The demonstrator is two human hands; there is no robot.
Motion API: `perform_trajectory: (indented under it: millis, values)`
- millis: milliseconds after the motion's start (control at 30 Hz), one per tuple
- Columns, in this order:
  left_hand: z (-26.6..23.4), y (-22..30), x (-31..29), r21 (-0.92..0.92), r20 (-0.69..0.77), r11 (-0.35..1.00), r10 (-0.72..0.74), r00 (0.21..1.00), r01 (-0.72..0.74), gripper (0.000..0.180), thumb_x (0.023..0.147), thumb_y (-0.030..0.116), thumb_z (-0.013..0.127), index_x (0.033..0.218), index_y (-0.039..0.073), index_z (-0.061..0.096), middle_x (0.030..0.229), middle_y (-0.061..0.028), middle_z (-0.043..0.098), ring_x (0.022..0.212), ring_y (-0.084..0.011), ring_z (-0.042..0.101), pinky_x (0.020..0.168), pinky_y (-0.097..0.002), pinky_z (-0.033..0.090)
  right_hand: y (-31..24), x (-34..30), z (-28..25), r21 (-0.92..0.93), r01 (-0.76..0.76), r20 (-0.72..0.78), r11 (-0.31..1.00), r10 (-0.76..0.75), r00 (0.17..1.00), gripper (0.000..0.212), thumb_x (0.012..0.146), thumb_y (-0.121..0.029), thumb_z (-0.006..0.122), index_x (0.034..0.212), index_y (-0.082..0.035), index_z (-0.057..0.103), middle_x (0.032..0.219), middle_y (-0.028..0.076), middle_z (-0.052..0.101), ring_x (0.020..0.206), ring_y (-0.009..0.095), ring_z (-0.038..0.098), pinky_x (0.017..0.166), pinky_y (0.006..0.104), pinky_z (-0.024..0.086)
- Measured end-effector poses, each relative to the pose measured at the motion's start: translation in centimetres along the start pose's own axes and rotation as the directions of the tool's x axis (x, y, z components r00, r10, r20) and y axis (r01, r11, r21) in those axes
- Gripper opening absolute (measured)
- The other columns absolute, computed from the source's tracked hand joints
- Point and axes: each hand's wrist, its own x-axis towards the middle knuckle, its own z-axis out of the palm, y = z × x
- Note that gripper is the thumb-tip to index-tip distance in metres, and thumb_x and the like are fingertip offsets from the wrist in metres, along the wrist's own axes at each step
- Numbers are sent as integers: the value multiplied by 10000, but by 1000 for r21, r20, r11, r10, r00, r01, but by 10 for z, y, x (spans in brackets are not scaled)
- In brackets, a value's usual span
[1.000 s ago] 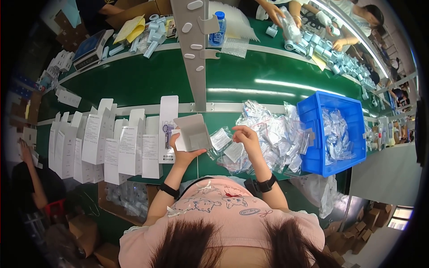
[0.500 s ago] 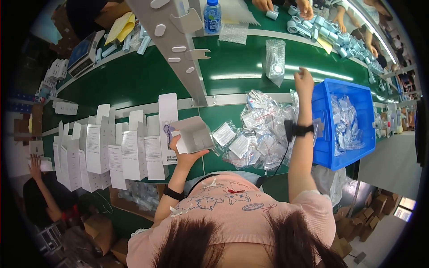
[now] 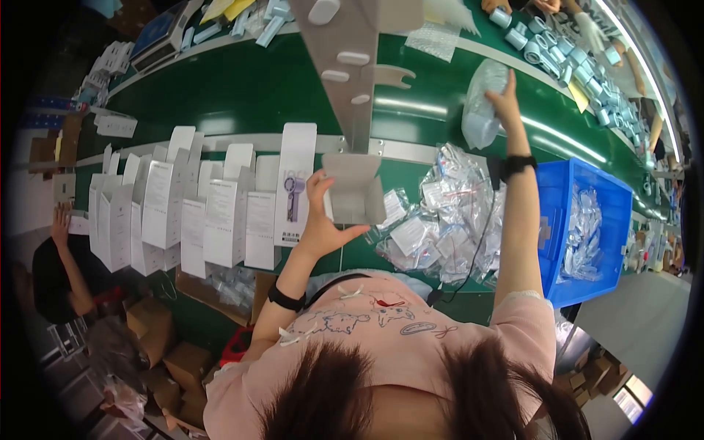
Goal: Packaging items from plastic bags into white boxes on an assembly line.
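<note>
My left hand (image 3: 320, 229) is closed round an open white box (image 3: 355, 198), with the thumb under its lower edge and the fingers at its left side. The box's mouth faces me, showing bare inner walls. Beyond the near worktop, my right hand (image 3: 504, 103) grips the right side of a bubble-wrapped package (image 3: 482, 110) over the green belt. The wrap hides what is inside. Between my arms lies a pile of clear plastic bags (image 3: 440, 227) holding white papers and small parts.
Several upright white boxes (image 3: 227, 220) with raised flaps stand left. A blue bin (image 3: 546, 257) of small bags stands right. A metal post (image 3: 356, 95) rises ahead. Grey-blue cylindrical parts (image 3: 557, 51) lie at the far side near other people's hands. A dark cord crosses the bags.
My right hand has reached the bubble-wrapped package and taken hold of it; the package now tilts. The left hand still holds the white box. The whole view has shifted.
</note>
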Motion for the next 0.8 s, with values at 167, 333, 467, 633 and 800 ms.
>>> perform_trajectory:
  millis: [167,333,467,633,800]
  values:
    - [4,2,9,-53,86,999,17,996,-13,901,503,218,834,1169,116,235,1239,-191,304,1120,-334,388,920,-392,353,-143,-114,-33,817,-221,184,533,124,975,681,737,-80,576,1313,-94,214,1105,147,488,974,245,526,805,369,464]
    - [36,3,7,-258,-62,966,-8,998,-8,867,506,183,835,1119,100,228,1246,-206,340,1078,-351,441,897,-407,375,-215,-204,31,899,73,-206,432,270,940,580,730,-40,610,1234,-40,322,1125,116,457,1010,233,492,862,350,416]
    - [44,3,4,-252,-173,968,-31,984,-14,855,502,160,839,1082,90,215,1254,-212,342,1073,-350,451,890,-402,384,-223,-238,87,399,299,-638,867,29,770,569,694,-43,666,1185,-33,379,1159,153,431,1090,290,415,931,376,337]
    - [48,-2,-20,-272,-315,958,2,949,-92,851,506,134,839,1064,87,199,1251,-212,315,1103,-328,419,891,-394,387,-216,-252,82,-131,553,-210,823,-568,796,449,705,-91,655,1114,-50,474,1165,180,418,1137,337,370,948,401,305]
    - [34,-11,-12,-367,-347,929,-93,933,-44,842,514,113,834,1066,96,199,1240,-208,292,1116,-301,390,913,-391,368,-202,-257,62,-20,707,220,707,-687,693,305,732,-117,617,1031,-79,569,1153,151,452,1158,355,354,929,413,317]
